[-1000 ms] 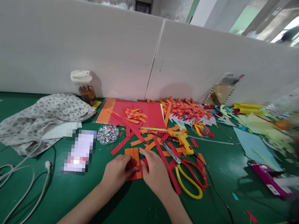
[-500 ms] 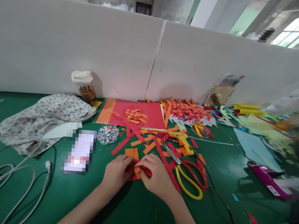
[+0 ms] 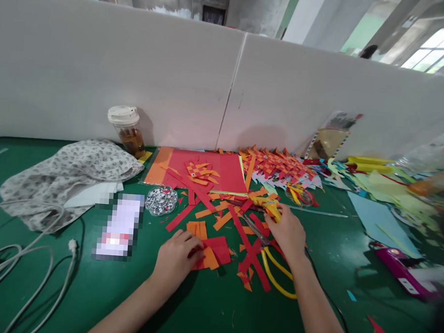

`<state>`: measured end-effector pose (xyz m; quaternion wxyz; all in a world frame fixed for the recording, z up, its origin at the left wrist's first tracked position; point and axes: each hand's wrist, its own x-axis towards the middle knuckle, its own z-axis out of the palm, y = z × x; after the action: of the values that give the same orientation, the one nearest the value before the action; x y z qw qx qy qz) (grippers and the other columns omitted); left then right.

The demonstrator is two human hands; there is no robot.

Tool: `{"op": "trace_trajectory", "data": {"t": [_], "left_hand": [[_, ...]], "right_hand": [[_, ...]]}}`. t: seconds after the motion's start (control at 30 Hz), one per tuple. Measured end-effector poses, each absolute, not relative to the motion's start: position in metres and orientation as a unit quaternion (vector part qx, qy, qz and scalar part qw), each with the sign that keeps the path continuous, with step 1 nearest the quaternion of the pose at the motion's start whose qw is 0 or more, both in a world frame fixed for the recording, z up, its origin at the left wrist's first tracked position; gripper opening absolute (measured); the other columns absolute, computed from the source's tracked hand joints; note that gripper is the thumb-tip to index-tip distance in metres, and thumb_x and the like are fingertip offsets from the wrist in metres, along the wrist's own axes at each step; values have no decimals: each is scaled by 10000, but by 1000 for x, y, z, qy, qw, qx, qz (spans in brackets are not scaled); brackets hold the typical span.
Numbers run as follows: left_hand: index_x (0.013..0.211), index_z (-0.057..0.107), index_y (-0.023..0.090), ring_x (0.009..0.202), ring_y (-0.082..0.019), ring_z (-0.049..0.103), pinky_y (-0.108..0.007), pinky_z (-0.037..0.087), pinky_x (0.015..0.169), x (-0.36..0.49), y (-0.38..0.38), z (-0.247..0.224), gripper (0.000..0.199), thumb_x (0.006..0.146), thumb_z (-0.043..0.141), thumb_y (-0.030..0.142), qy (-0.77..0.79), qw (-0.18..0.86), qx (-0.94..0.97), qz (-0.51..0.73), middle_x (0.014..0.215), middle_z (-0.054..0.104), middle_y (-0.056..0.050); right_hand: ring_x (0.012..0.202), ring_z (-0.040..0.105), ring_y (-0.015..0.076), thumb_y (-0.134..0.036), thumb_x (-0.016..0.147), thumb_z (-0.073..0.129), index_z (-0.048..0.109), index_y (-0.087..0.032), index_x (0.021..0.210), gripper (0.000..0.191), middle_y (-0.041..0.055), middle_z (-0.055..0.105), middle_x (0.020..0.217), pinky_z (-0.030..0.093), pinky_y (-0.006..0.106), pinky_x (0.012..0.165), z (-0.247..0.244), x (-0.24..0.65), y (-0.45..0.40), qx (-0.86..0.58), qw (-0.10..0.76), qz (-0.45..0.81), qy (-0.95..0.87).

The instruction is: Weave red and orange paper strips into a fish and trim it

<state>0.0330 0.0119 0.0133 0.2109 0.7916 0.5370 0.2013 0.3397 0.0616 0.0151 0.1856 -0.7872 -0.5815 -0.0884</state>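
With its fingers curled, my left hand [image 3: 178, 254] holds down a piece of woven paper strips [image 3: 216, 252], red and orange, on the table. Part of that piece is hidden under the fingers. My right hand [image 3: 287, 234] is closed around the handle of a yellow glue gun [image 3: 268, 205], which lies among loose strips. Beneath the right wrist are scissors with red and yellow handles [image 3: 277, 279], partly covered by the arm. Red and orange paper strips [image 3: 224, 220] lie scattered between the hands and beyond them.
Behind are red paper sheets [image 3: 225, 169] with a woven paper fish [image 3: 201, 172] on top, and a pile of similar fish [image 3: 271, 162]. A phone [image 3: 121, 225], googly eyes [image 3: 161, 201], a cup [image 3: 125, 129] and a cable [image 3: 52, 286] are left; a purple device [image 3: 401, 270] is right.
My right hand has left the woven paper and moved right and away from me, onto the glue gun. The left hand stays on the paper piece, more of which now shows.
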Motion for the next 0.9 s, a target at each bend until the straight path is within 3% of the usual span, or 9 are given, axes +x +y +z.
{"op": "trace_trajectory", "data": {"t": [0.13,0.37,0.47,0.63,0.77,0.9], "left_hand": [[794,635,259,827,-174,550,-240,400,629,33,13,12,91,778,593,180,537,207,794,198,843,654,15],[795,634,255,833,-176,556,-242,398,629,33,14,13,99,767,599,167,537,211,794,193,848,656,15],[801,636,254,849,-180,558,-242,407,643,33,14,13,95,775,588,177,536,215,795,184,852,657,10],[802,633,254,854,-180,560,-240,410,648,34,14,13,103,777,578,170,537,213,796,180,853,657,10],[802,627,254,853,-179,559,-238,409,645,34,13,13,110,773,579,159,534,209,798,184,849,657,14],[789,625,254,848,-179,561,-239,408,643,34,13,13,100,776,577,166,533,207,799,186,851,657,15]], "right_hand": [[816,607,243,-337,746,554,513,-195,1103,386,89,645,955,434,303,621,21,335,56,-772,229,-148,-574],[1032,554,265,-276,792,570,534,-155,1122,354,140,611,1082,432,417,883,40,343,42,-650,342,-290,-614],[976,576,252,-316,775,600,545,-172,1107,366,120,615,1041,457,416,858,50,344,40,-653,399,-268,-586],[996,562,264,-326,769,596,597,-207,1031,288,103,613,1036,435,423,871,62,342,39,-674,389,-224,-587],[875,607,222,-372,758,604,555,-209,1085,369,74,633,996,480,362,769,63,339,40,-675,466,-115,-560],[978,568,259,-329,746,597,611,-200,999,285,93,630,1014,436,399,856,61,336,43,-689,383,-177,-589]]}}
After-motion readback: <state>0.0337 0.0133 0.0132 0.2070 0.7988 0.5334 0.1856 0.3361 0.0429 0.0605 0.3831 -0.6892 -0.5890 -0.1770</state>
